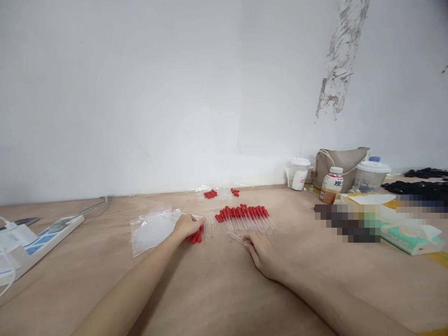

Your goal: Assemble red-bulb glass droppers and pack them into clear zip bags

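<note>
My left hand reaches over a small pile of red rubber bulbs, its fingertips pressed together above them. What is pinched there is hidden. Between two fingers and the thumb of my right hand is a thin clear glass dropper tube, tilted, its far end pointing left. Loose clear glass tubes lie in a row just right of my left hand. Beyond my right hand, a row of droppers with red bulbs lies side by side, tips toward me.
Clear plastic bags lie left of my left hand. More red bulbs rest on plastic by the wall. A power strip is at the left. A lidded cup, a bottle, a bag and a tissue pack stand right.
</note>
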A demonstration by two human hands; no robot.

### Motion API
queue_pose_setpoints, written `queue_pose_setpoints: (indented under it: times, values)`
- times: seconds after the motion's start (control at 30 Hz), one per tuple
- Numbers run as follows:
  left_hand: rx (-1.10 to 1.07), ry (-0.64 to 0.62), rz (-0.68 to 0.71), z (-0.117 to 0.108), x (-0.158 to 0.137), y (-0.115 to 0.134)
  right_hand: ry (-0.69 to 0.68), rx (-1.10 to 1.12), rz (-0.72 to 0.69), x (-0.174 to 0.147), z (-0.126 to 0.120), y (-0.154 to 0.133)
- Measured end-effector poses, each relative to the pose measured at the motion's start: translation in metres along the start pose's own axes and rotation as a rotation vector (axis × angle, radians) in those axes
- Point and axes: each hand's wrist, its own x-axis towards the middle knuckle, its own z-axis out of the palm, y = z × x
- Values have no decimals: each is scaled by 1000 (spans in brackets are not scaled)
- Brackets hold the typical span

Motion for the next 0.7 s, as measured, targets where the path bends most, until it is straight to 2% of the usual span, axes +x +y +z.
queue_pose_setpoints:
  times: [0.1, 0.2, 0.3, 0.4, 0.47, 0.53, 0.6, 0.67, 0.7]
  values:
    - [30, -1, -62, 2, 7, 8, 60, 14, -10, -1, 1, 2]
    - [49, 22, -89, 3, 11, 15, 54, 0, -29, 1, -2, -1]
    - [62, 70, -64, -1, 11, 23, 56, -15, -25, 2, -4, -3]
    - [72, 148, 20, -10, 2, 32, 87, 6, 4, 1, -1, 1]
    - [71, 194, 108, -14, -15, 35, 97, 51, 13, 1, 1, 5]
    - [55, 188, 219, -15, -41, 33, 102, 88, 13, 0, 4, 7]
    - [29, 130, 317, -10, -72, 25, 113, 112, 10, 0, 5, 5]
    - [-61, 58, 474, -1, -100, 13, 131, 135, 14, 0, 7, 0]
    - [-89, 37, 490, 5, -110, 8, 144, 152, 17, 0, 8, -3]
